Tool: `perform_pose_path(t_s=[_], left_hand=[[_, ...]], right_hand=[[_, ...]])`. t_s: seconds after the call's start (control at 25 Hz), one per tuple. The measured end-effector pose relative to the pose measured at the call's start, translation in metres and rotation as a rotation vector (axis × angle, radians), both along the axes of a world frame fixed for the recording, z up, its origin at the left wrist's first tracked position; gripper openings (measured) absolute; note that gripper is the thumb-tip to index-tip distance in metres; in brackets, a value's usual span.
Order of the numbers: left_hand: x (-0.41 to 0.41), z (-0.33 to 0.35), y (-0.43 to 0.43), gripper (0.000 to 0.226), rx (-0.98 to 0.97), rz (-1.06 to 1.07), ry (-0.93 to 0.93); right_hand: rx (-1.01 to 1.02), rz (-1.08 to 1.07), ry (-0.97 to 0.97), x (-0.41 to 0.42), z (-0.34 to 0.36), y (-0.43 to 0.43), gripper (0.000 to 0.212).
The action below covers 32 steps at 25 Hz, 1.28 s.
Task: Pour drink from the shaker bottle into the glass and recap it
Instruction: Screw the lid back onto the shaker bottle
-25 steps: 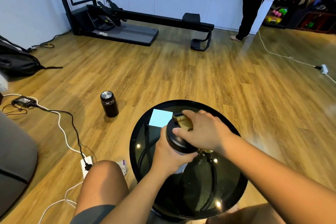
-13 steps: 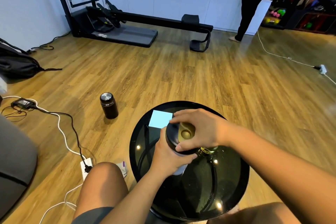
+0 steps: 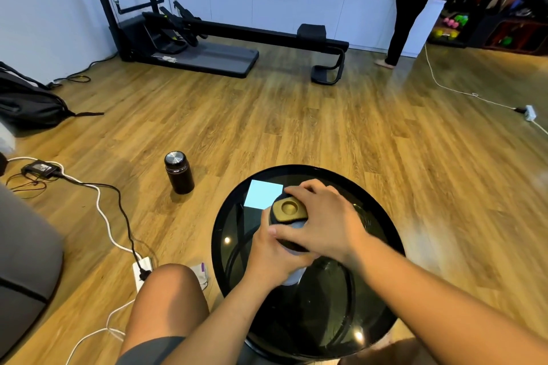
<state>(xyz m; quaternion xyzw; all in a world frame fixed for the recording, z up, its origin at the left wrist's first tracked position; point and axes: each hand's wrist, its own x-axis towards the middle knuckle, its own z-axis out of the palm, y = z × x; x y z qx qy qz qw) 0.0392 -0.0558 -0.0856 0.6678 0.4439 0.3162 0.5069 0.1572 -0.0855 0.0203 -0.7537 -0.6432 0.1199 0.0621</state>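
Both of your hands are on the shaker bottle (image 3: 292, 275), which stands upright on the round black glass table (image 3: 382, 299) just in front of your knees. Your left hand (image 3: 274, 258) wraps the pale body of the bottle from the near-left side, fingers curled closed around it, so only a small strip of the body shows below your palm. Your right hand (image 3: 326, 222) comes in from the right and sits over the black lid (image 3: 274, 215), with the thumb pressed along the lid's near edge and the other fingers (image 3: 302, 190) curved over its far rim, clasping it. Between thumb and fingers you can see the gold flip cap (image 3: 289, 209) on top of the lid, lying flat with a round dimple in its middle. Whether the lid is fully seated on the bottle cannot be told, since your right hand covers the join.

Just beyond the bottle a pale blue square (image 3: 262, 194) shows on the glass top, touching the lid's outline in this view. The drinking glass cannot be made out.

On the wooden floor to the left of the table stands a dark insulated flask (image 3: 178, 172) with a metal lid, well apart from the table. Nearer you, a white power strip (image 3: 141, 271) lies beside your left knee (image 3: 169, 284) with cables running off to the left.
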Motion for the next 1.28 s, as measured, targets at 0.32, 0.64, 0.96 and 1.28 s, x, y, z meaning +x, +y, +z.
perform_pose_path(t_s=[0.32, 0.64, 0.96, 1.28], left_hand=[[-0.001, 0.003, -0.001, 0.096, 0.005, -0.015, 0.045], [0.013, 0.007, -0.018, 0.095, -0.045, 0.106, -0.008], [-0.017, 0.004, 0.028, 0.099, -0.018, -0.271, 0.032], [0.002, -0.006, 0.01, 0.08, -0.022, -0.075, -0.053]], right_hand=[[0.05, 0.198, 0.062, 0.016, -0.004, 0.011, 0.077], [0.21, -0.172, 0.038, -0.008, -0.022, 0.01, 0.068], [0.17, 0.147, 0.132, 0.012, -0.012, 0.013, 0.065], [0.165, 0.102, 0.172, 0.014, -0.011, 0.016, 0.072]])
